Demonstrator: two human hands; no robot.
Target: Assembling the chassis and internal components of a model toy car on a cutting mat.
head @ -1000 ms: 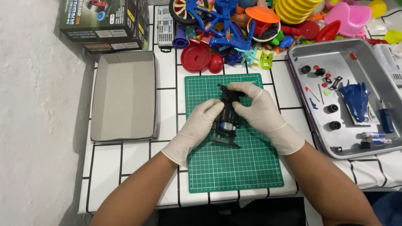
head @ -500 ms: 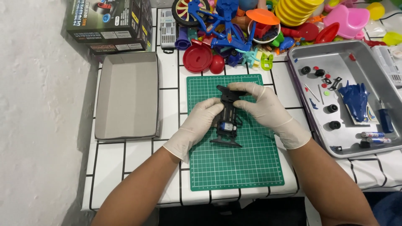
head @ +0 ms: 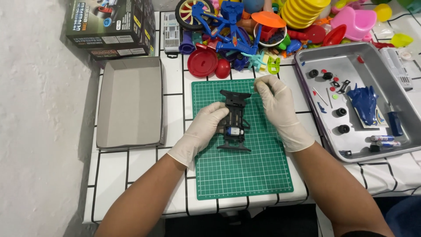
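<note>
A black toy car chassis (head: pixel 234 120) lies lengthwise on the green cutting mat (head: pixel 245 175), a little left of the mat's middle, with a small blue-and-silver motor showing near its near end. The left hand (head: pixel 202 131), in a white glove, grips the chassis along its left side, fingers curled against the frame. The right hand (head: pixel 276 105), also gloved, is just right of the chassis at the mat's far right part; its fingertips are pinched together, and whether they hold anything small cannot be told. To the left of the mat sits an open grey cardboard tray (head: pixel 130 103). To the right, a metal tray (head: pixel 403 114) holds a blue car body shell (head: pixel 363 102), black wheels and small parts. Along the far edge lies a heap of colourful plastic toys (head: pixel 263 26), with a dark printed box (head: pixel 112 26) at the far left.
</note>
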